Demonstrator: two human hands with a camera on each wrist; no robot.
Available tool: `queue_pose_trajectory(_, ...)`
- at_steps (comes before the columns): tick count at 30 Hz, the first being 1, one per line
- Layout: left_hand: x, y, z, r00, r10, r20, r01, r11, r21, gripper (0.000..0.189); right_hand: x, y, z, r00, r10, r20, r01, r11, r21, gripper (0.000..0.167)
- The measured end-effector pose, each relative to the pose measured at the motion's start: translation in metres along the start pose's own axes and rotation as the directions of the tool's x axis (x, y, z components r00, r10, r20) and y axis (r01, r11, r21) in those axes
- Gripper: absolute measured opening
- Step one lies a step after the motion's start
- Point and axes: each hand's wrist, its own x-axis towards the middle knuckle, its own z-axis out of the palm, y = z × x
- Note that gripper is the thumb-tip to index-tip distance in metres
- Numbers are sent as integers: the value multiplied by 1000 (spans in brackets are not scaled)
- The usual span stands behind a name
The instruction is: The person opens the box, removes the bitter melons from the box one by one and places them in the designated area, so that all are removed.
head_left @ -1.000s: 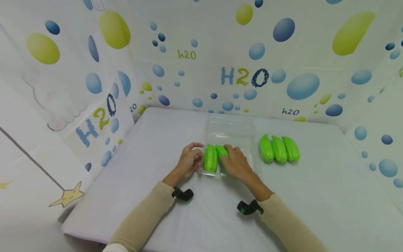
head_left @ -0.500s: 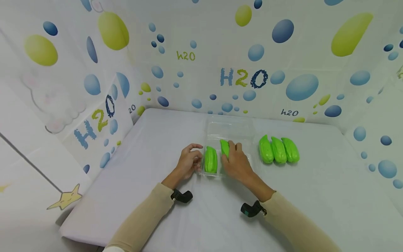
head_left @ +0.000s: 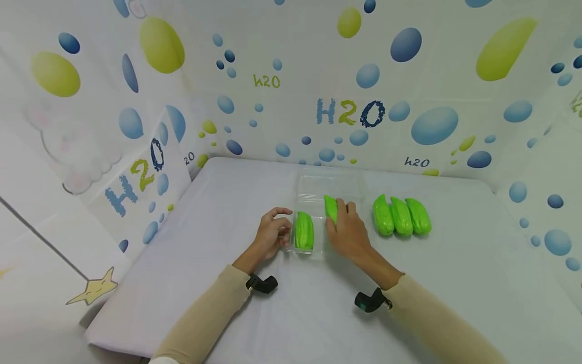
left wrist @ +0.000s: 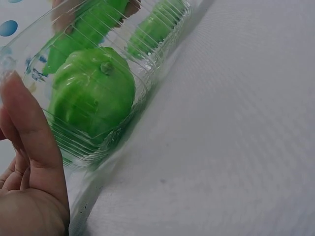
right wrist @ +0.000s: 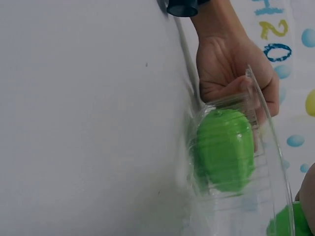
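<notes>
My right hand (head_left: 350,232) grips a green pepper (head_left: 330,206) over the right part of a clear plastic container (head_left: 316,252). Its fingers and thumb wrap the pepper, so only the pointed end shows in the head view. Another green pepper (head_left: 304,231) lies lengthwise inside the container, along the left wall; the left wrist view shows this pepper (left wrist: 93,93) blunt end first through the ribbed plastic. At that left wall, my left hand (head_left: 270,233) holds the rim with bent fingers. In the right wrist view, the left hand's thumb (right wrist: 234,87) lies against the rim.
Three more green peppers (head_left: 401,216) lie side by side on the white-covered table (head_left: 464,263), right of the container. The container's clear lid (head_left: 329,184) is folded back flat behind it. A patterned wall sheet (head_left: 345,76) rises beyond the table's far edge.
My right hand has moved right and slightly away with its pepper, widening the gap from the pepper inside the container. The left hand has stayed at the left rim.
</notes>
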Motion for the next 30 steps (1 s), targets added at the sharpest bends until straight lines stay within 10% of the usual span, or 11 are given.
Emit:
queue_pose_trajectory(9,0,-2,0,1000,-1,3,1,1000,3,40,-5,21,-7,977,-180,-118,172,982,-75,54)
queue_pose_trajectory(30,0,-1,-1,1000,17,5,-17,1000,18,41,10,64,-32,952,-176,-250,176,984,-22,54)
